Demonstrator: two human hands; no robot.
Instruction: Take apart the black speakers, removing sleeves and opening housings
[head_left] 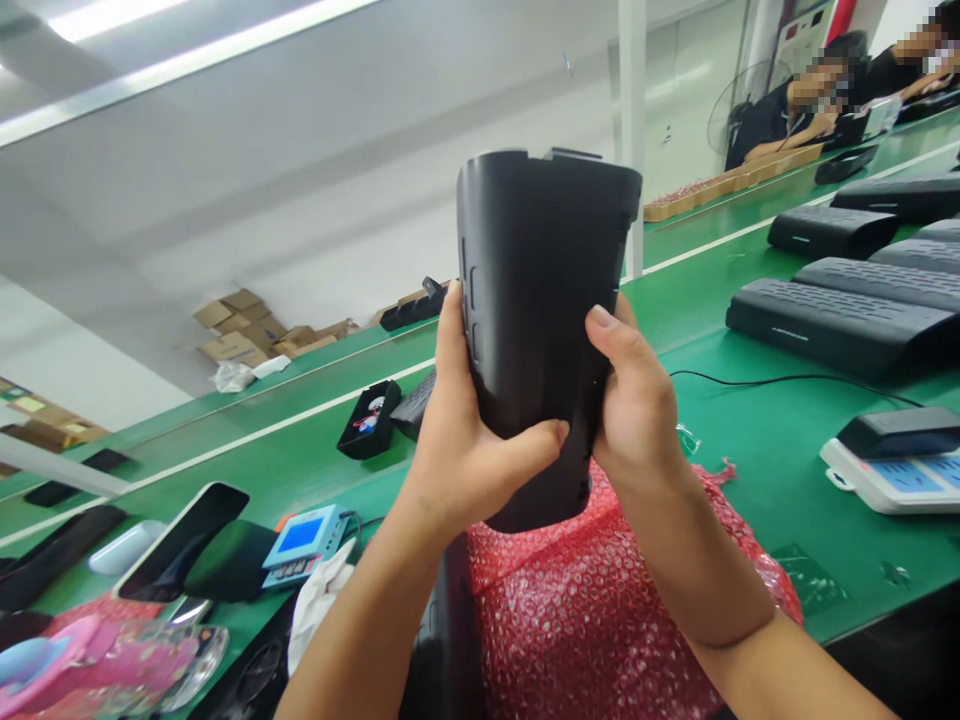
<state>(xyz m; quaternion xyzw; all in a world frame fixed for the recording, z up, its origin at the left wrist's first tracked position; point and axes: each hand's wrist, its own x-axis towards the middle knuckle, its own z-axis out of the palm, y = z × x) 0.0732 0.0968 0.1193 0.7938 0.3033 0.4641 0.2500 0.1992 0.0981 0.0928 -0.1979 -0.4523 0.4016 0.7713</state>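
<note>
A black plastic housing (pixel 544 300), smooth and curved along its sides, is raised in front of me above the bench. My left hand (pixel 469 430) is closed around its lower left side, the thumb lying across the face. On the right edge my right hand (pixel 637 390) grips it, thumb on the face and the other fingers mostly hidden behind. Beneath the housing lies red bubble wrap (pixel 577 620). Another black part (pixel 446 640) stands beside the wrap, partly covered by my left forearm.
Several black casings (pixel 832 320) stand on the green bench (pixel 720 420) at right, near a white power strip (pixel 889 480). At left are a phone (pixel 184 540), a small blue tester (pixel 304 540) and a pink bottle (pixel 112 660). People (pixel 780 120) sit farther along the bench.
</note>
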